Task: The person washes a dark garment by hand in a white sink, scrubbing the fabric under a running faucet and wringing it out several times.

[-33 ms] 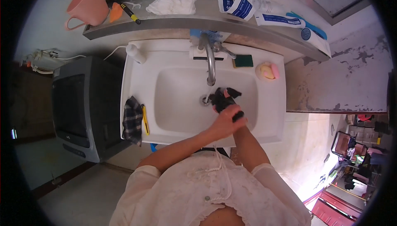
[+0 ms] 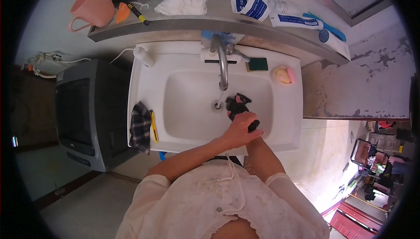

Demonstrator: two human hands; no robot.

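Over the right half of the white sink (image 2: 188, 127), my left hand (image 2: 241, 127) is closed around something black. Its rounded, handle-like end (image 2: 253, 126) sticks out beside the thumb; I cannot make out its kind. Beyond the knuckles lies a bunched wet black cloth (image 2: 237, 104). My right forearm passes under my left hand, which hides most of my right hand (image 2: 239, 99); a few of its fingers show around the cloth. From the curved metal faucet (image 2: 223, 66) a thin stream of water falls near the drain (image 2: 217, 105), left of the cloth.
A green sponge (image 2: 257, 64) and soap in a dish (image 2: 283, 76) sit on the back right rim. At left lie a checked cloth (image 2: 140, 129) and a yellow cutter (image 2: 154, 126). A metal shelf (image 2: 175, 24) with tubes and a pink cup (image 2: 93, 7) overhangs the back.
My left hand has shifted slightly toward me and to the right along the black cloth. The cloth's far flap has changed shape and drawn in a little.
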